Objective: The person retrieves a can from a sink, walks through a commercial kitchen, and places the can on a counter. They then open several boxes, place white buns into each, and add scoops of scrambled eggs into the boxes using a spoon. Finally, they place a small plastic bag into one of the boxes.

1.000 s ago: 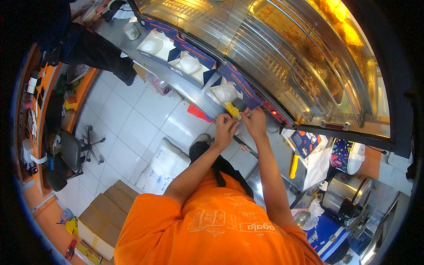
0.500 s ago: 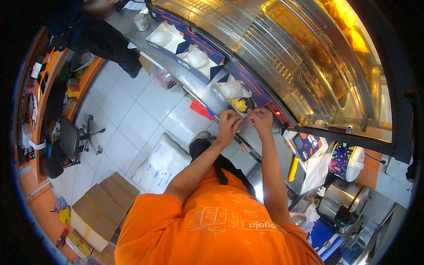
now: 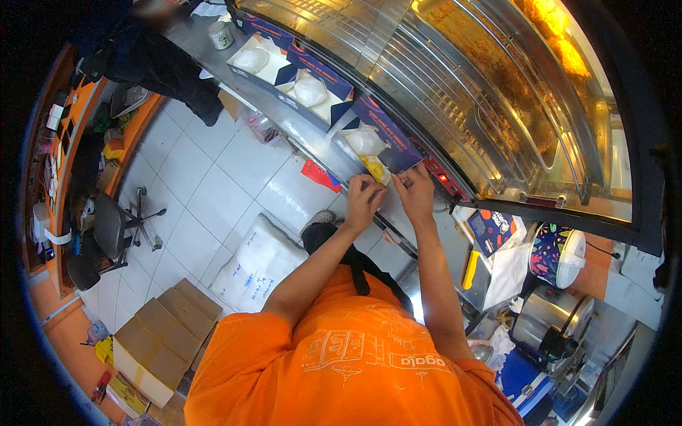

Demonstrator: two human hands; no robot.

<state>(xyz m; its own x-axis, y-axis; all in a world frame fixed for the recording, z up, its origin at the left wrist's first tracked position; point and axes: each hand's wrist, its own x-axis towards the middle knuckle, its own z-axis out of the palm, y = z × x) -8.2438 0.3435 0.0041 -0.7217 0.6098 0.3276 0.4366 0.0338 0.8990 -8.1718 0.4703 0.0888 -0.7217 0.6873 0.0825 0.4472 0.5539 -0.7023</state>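
Note:
An open food box, dark blue outside, stands on the metal counter with its lid raised against the warmer. Inside lie a white paper-wrapped bundle and some yellow food at the end nearest me. My left hand has its fingers bent and pinched together at the box's near left corner. At the near right corner, my right hand grips the edge beside the lid. The fingers partly hide this end of the box.
Two more open boxes, a middle one and a far one, hold white bundles too. A white jar stands beyond them. The glass food warmer borders the counter. A yellow-handled knife lies at right; a white sack is on the floor.
My right hand has moved slightly up to the box's edge. The round dark thing beside the yellow food no longer shows, and less of the yellow food is visible.

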